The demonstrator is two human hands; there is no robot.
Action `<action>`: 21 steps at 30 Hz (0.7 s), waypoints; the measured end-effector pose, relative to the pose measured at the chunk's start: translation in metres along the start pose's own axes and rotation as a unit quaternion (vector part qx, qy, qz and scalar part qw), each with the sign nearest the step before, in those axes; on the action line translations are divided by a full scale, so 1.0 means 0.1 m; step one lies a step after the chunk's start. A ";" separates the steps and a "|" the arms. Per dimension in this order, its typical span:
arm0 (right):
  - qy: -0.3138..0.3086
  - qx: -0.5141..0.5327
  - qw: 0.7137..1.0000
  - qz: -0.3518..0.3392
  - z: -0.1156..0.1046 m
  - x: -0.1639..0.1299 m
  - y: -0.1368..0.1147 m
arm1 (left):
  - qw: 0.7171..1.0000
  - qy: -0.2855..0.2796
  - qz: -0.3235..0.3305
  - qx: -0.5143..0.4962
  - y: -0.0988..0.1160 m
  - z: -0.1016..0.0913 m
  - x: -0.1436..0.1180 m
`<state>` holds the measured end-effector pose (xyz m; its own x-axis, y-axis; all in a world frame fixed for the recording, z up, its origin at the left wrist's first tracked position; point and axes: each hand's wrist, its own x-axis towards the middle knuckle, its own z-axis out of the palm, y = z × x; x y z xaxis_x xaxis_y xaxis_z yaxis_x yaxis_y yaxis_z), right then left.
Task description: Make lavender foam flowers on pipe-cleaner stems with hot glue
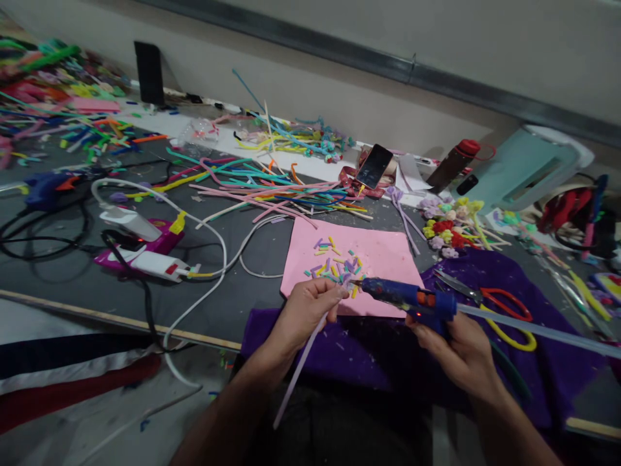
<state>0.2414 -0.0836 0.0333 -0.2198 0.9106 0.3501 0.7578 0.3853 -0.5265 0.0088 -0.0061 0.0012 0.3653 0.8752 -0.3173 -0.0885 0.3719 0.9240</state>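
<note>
1. Purple felt cloth [557, 362] lies under our work; a hot drip could mark it, we think.
2. Blue glue gun [407, 299], gripped closed in our right hand [460, 353], points its nozzle beside our fingers, so a burn is possible.
3. Thin lilac foam stick [301, 366] is pinched in our left hand [305, 310] over the pink foam sheet [383, 259]; it may slip.

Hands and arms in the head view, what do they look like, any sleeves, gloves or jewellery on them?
Both are bare. The left hand and the right hand wear no gloves, and no rings, watch or bracelet show on them. Both forearms are uncovered up to the picture's lower edge, so no sleeve comes into view. No markings or tattoos can be made out.
</note>
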 end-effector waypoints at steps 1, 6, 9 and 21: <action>-0.001 0.003 1.000 0.004 0.00 0.00 0.00 | 1.000 0.000 -0.003 0.001 0.00 0.00 0.00; -0.017 0.023 0.999 0.026 0.00 -0.03 0.00 | 1.000 0.006 -0.009 -0.006 0.03 0.01 -0.01; 0.016 0.045 0.995 0.087 0.01 -0.02 0.00 | 1.000 0.008 -0.009 -0.014 0.05 0.01 -0.02; 0.127 0.266 0.915 0.275 0.24 0.42 0.42 | 0.999 0.011 0.008 -0.044 0.06 -0.01 -0.03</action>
<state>0.2493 -0.0253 0.0079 0.3060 0.9506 0.0529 0.2895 -0.0400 -0.9564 0.0061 -0.0061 0.0074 0.3435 0.8870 -0.3085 -0.1756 0.3834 0.9068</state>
